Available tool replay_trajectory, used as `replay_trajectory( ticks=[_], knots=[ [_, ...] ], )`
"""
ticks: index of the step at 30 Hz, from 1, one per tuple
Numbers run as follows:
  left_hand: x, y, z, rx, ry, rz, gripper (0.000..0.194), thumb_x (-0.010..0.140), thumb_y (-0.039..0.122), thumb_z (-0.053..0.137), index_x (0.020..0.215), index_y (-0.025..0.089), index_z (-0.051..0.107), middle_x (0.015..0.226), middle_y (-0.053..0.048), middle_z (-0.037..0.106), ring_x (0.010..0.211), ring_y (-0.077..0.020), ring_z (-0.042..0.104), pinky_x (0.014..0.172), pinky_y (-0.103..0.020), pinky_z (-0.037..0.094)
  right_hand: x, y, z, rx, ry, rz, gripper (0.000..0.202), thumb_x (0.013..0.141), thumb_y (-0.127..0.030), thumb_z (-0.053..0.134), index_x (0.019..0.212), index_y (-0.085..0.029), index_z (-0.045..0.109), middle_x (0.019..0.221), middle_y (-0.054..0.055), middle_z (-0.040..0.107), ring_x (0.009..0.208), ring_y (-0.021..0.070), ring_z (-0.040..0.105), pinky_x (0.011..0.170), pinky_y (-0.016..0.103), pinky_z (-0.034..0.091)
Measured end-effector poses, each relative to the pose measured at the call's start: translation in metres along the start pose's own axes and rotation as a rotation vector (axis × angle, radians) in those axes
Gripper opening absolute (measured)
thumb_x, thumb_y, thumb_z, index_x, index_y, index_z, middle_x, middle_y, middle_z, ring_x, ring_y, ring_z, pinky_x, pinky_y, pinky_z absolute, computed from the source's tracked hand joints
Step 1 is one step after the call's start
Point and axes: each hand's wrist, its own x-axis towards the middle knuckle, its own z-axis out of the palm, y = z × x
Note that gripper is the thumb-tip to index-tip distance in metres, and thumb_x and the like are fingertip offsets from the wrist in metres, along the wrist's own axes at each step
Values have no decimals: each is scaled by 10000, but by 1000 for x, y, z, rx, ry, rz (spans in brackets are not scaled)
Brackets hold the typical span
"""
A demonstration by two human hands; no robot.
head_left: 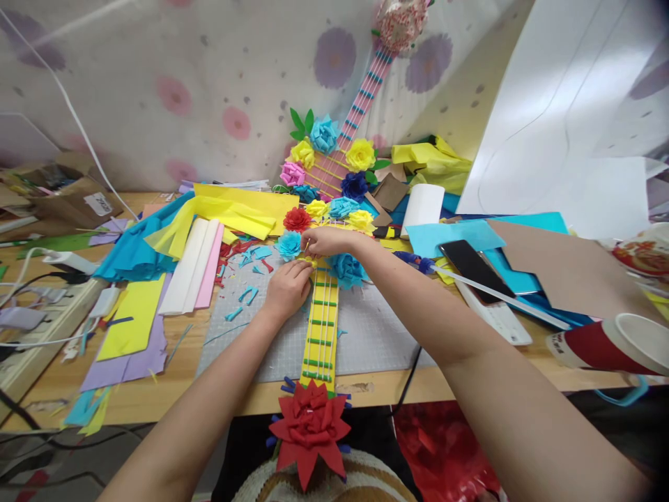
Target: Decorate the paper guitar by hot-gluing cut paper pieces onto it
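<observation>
A yellow paper guitar (322, 322) with green frets and white strings lies on a grey cutting mat (387, 335), its neck pointing toward me. My left hand (290, 287) is at the left of the neck, its fingertips closed on a small yellow paper piece (313, 263), mostly hidden. Above it, my right hand (332, 241) reaches across with fingers pinched; what they hold is hidden. Around the hands are a light-blue paper flower (288, 245), a blue one (348, 270) and a red one (297, 219). A large red paper flower (310, 425) covers the guitar's near end, past the table edge.
Behind stands a pink paper guitar (360, 104) with flowers. Yellow crepe paper (245, 213) and blue crepe paper (141, 244) lie left, near a power strip (47, 328). On the right are a glue gun (418, 262), a phone (473, 268), cardboard (564, 261) and a paper cup (601, 346).
</observation>
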Motion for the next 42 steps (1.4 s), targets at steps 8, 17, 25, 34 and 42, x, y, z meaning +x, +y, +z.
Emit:
replay_trajectory(
  ticks=[8, 17, 25, 34, 42],
  knots=[
    [1, 2, -3, 7, -11, -16, 300, 801, 103, 440, 986, 166, 668, 1061, -105, 694, 1035, -216, 624, 921, -391, 497, -3, 0, 3, 35, 33, 20, 380, 769, -121, 503, 1141, -159, 571, 1018, 71, 687, 818, 140, 629, 627, 189, 433],
    [0, 4, -10, -2, 5, -32, 287, 794, 101, 450, 980, 167, 659, 1067, -103, 692, 1045, -215, 618, 939, -388, 479, -4, 2, 4, -11, 29, -13, 381, 757, -83, 498, 1119, -164, 586, 1022, 59, 693, 849, 144, 626, 713, 206, 429],
    [-9, -4, -19, -45, 169, -346, 244, 760, 94, 455, 932, 183, 603, 983, -80, 685, 965, -203, 617, 877, -354, 481, -5, 5, 5, 64, 68, 28, 370, 748, -94, 511, 1103, -172, 578, 1000, 64, 693, 846, 161, 634, 697, 230, 445],
    [8, 40, -28, -159, -248, -882, 457, 776, 453, 560, 1107, 169, 423, 960, -126, 675, 829, -255, 670, 663, -351, 481, -33, 16, 4, 215, 361, 29, 338, 733, -63, 473, 1043, -154, 570, 1087, 85, 667, 960, 171, 606, 791, 253, 446],
    [36, 87, -26, 158, -480, -670, 832, 743, 527, 610, 1358, 58, 302, 1000, -250, 664, 912, -343, 666, 708, -376, 492, -75, 26, 21, 288, 660, 60, 331, 683, -79, 424, 968, -152, 574, 1011, 70, 650, 872, 163, 591, 796, 278, 436]
  ],
)
